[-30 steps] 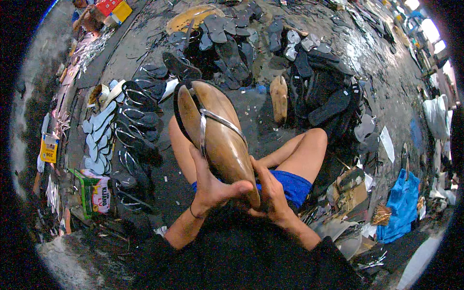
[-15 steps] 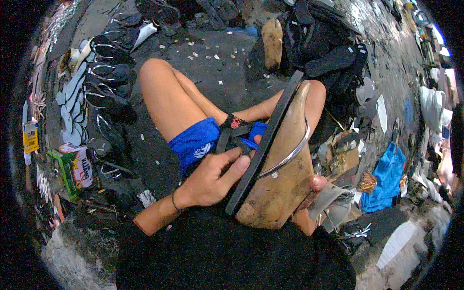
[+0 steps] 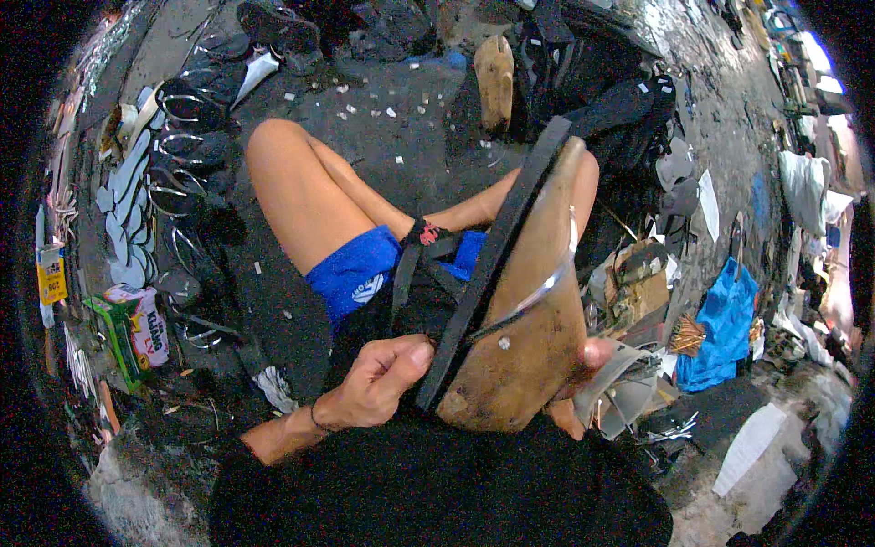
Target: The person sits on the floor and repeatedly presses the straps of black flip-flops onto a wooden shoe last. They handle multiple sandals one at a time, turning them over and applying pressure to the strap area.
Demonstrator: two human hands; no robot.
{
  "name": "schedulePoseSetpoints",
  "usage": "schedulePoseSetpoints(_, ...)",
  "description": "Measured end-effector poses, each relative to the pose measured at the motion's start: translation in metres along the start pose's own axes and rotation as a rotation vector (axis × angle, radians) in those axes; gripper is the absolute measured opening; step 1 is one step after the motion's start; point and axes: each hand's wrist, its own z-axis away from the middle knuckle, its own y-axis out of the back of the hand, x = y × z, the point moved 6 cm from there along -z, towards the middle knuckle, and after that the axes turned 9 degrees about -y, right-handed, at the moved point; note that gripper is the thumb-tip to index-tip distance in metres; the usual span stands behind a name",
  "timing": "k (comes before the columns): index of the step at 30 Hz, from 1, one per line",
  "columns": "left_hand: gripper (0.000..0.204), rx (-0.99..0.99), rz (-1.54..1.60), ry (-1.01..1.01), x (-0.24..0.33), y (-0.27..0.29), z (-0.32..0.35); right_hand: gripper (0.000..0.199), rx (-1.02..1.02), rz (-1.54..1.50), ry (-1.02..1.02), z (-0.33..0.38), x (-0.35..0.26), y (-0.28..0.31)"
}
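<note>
- L hand [image 3: 374, 381] curled, just left of the black sole [image 3: 497, 264]; can't tell if it's pinching smth
- R hand [image 3: 591, 357] part hidden, holding wooden foot form [image 3: 524, 365], near side, a bit right of centre
- imo sole could slip off if R grip loosens
- silver strap [image 3: 533, 305] might twist if tugged unevenly tbh

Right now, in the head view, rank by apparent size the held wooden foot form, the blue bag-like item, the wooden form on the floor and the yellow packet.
1. Held wooden foot form, nearest the camera
2. Blue bag-like item
3. Wooden form on the floor
4. Yellow packet
</note>
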Motion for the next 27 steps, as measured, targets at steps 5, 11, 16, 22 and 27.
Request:
schedulePoseSetpoints(5, 0.054, -0.118, 0.275, -0.097, -0.020, -0.010, -0.042, 0.100, -0.009, 0.076, 0.119, -0.018, -0.013, 0.009)
schedulePoseSetpoints(11, 0.081, 0.060, -0.024, -0.095, -0.025, 0.047, -0.042, 0.097, 0.131, 0.531, 0.265, -0.078, -0.032, 0.029)
schedulePoseSetpoints(16, 0.071, 0.162, -0.322, -0.171, -0.039, 0.074, -0.039, 0.101, 0.137, 0.989, 0.267, -0.160, 0.020, 0.031)
schedulePoseSetpoints(22, 0.058, 0.323, -0.015, -0.077, -0.076, 0.078, -0.031, 0.094, 0.134, 0.895, 0.432, -0.168, 0.034, 0.048)
schedulePoseSetpoints(27, 0.053, 0.453, 0.388, 0.049, -0.099, 0.086, -0.031, 0.099, 0.201, 1.015, 0.361, -0.174, 0.036, 0.043)
